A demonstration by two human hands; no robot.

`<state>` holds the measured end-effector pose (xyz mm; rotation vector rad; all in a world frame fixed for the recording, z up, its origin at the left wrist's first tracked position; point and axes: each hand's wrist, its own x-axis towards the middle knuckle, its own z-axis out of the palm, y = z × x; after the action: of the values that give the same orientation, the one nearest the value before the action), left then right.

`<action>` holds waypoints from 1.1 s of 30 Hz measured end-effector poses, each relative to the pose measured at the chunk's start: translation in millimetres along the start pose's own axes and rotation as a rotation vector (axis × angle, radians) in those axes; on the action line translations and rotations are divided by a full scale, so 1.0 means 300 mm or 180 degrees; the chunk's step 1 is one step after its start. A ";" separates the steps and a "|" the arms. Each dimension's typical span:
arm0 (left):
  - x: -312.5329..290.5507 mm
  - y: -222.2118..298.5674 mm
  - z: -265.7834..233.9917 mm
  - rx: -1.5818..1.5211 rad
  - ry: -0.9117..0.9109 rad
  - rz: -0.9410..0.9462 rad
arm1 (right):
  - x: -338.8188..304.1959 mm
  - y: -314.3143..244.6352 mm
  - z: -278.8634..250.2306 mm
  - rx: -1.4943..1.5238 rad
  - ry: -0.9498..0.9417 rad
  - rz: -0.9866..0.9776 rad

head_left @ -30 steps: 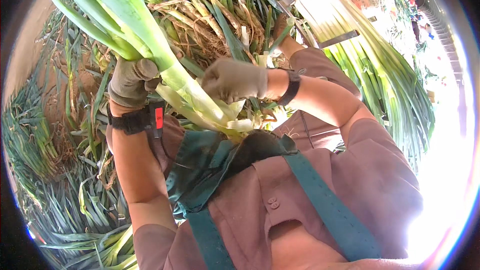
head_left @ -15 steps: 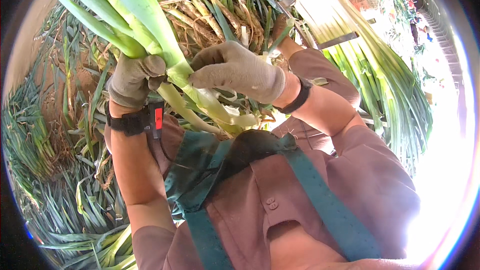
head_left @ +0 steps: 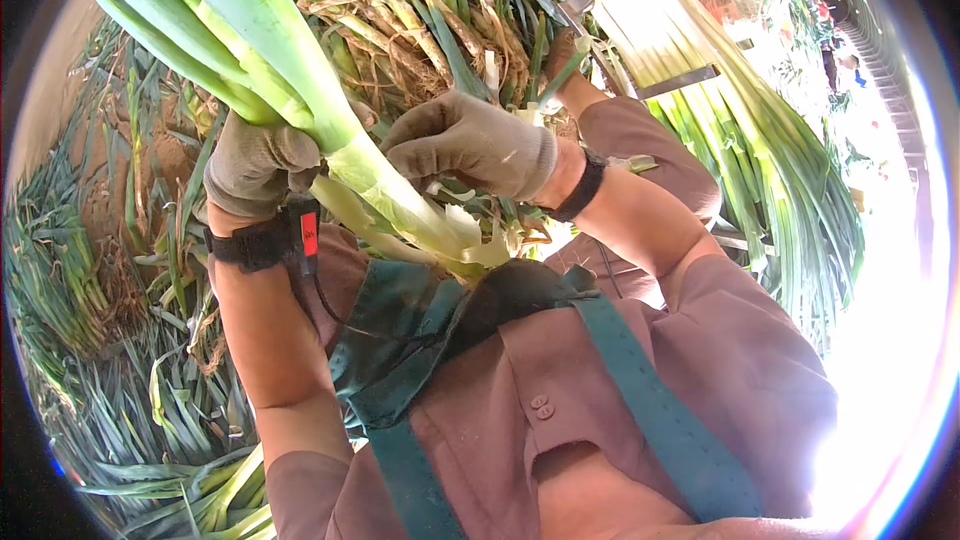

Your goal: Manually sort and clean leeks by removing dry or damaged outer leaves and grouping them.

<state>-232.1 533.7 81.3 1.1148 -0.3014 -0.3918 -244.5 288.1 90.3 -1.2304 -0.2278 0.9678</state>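
one leek (head_left: 332,116), held aslant

the gloved left hand (head_left: 262,162) clamps it left of centre in the frame, just under the fanning leaves; the right hand (head_left: 478,146) curls close beside the stalk, and i can't tell whether it pinches anything. i'd guess the leek light, stiff along its smooth round stalk, slippery if wet, leaf edges easily torn; grip the stalk. below, a crumpled teal apron (head_left: 385,348); upper right, straight leeks (head_left: 742,140) in a metal frame (head_left: 680,80).

bright daylight, blown-out white glare at lower right, dark curved fisheye rim, bluish fringing, bent edges
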 end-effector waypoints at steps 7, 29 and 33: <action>0.021 -0.021 0.006 0.0334 0.0202 0.0617 | 0.139 0.233 -0.017 -0.0028 -0.1787 -0.0498; 0.100 -0.117 0.176 0.0091 0.1135 -0.0387 | -0.174 0.139 -0.006 -0.5004 0.0863 -0.2683; 0.114 -0.162 0.215 0.0177 0.0977 -0.0498 | -0.200 0.167 0.032 -0.5533 0.0830 -0.2726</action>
<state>-236.5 447.8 65.0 1.2383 0.0461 -0.3456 -311.5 251.8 70.8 -2.4024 -1.4354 -0.4264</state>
